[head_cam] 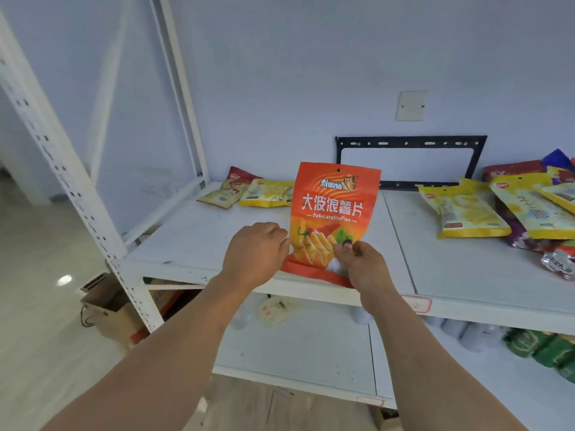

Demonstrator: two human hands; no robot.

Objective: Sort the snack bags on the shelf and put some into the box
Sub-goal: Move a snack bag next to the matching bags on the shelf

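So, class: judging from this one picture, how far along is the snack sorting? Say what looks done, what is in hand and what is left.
Done: two bags lie apart at the back left of the shelf, perhaps already sorted. In hand: the left hand and right hand hold an orange potato chip bag upright by its lower edge. Left: a mixed pile of bags on the right; whether the cardboard box on the floor holds any cannot be seen.

White shelf [342, 275] — yellow snack bags [267, 194] rear left, heap [513, 209] right.

A storeroom: white slotted-steel shelving [71, 181], loose snack bags [466, 209], cardboard boxes [115, 309] on the floor.
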